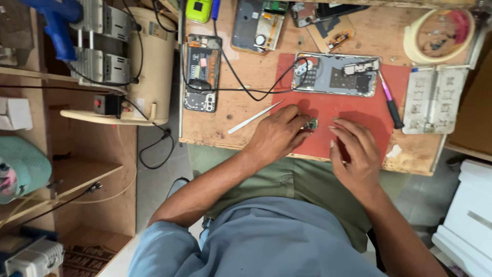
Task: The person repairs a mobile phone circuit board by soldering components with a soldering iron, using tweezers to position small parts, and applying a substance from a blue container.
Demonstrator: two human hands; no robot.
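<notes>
— Nearest the lens, what do you see?

— Blue shirt sleeves and two bare forearms reaching up to a red work mat [359,110] on a wooden bench [241,123]. Left hand [277,134] lies palm down on the mat's left edge, fingers curled, with a small green circuit board [310,124] pinched at its fingertips.

— And the other hand?

— Right hand [353,151] rests on the mat just beside it, fingers loosely spread and bent, holding nothing I can make out; its fingertips sit close to the little board without clearly touching it.

— What lies around them?

— Just left of the left hand, a white plastic spudger [254,117] lies slantwise on the wood. Above the hands, an opened phone frame [335,75] sits on the mat's top edge, with a black cable [246,87] looping onto it. A screwdriver with a purple shaft and black handle [391,102] lies at its right end. Farther right is a white board holder [434,100], with a roll of tape [438,35] above it. Farther left, another opened phone [202,72] lies back up.
</notes>
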